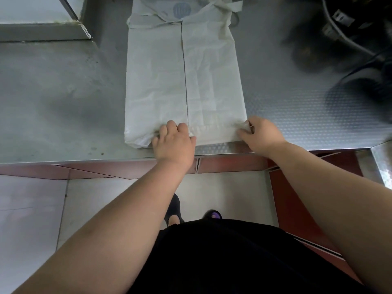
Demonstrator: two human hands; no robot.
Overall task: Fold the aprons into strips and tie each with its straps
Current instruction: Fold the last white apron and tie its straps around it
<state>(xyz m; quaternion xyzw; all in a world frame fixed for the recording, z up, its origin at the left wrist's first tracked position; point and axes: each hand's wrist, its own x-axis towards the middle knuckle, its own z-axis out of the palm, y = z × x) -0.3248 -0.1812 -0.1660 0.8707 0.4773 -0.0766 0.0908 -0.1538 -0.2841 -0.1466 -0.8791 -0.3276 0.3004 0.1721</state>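
while the apron (157,81) lies ahead, left hand (175,143) and right hand (259,134) pinch its hem.

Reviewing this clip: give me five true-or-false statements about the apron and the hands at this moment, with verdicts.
1. The apron lies flat on the metal counter. True.
2. The left hand rests on the bare counter, away from the apron. False: it grips the apron's near hem, about at the middle.
3. The right hand holds the apron's near right corner. True.
4. The straps are wrapped round the apron's middle. False: they lie at its far end.
5. The apron's folded-in sides meet along a line down its middle. True.
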